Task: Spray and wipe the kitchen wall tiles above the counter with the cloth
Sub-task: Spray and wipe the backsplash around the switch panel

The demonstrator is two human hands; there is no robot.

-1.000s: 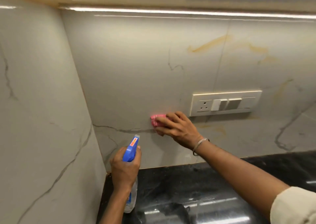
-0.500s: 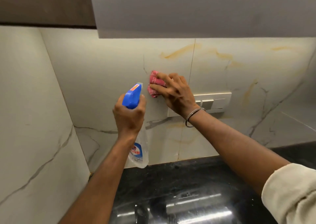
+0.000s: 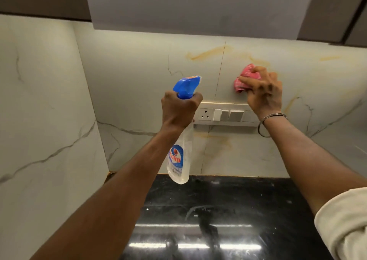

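Cloth (image 3: 246, 79): pink-red, crumpled into a wad, held against the wall tiles (image 3: 139, 71) by the right hand (image 3: 264, 95), fingers curled over it; the wad pokes out up and left of the fingertips. Spray bottle (image 3: 179, 160): clear body, blue trigger head, blue label. The left hand (image 3: 178, 109) grips its neck; the body hangs below that hand, above the black surface (image 3: 228, 200). Versus 0.5 s ago: cloth has gone from left of the tile joint, close beside the nozzle, to right of it, well apart from the left hand. Switch panel (image 3: 226, 114), then largely hidden behind the right hand, now shows between the two hands.
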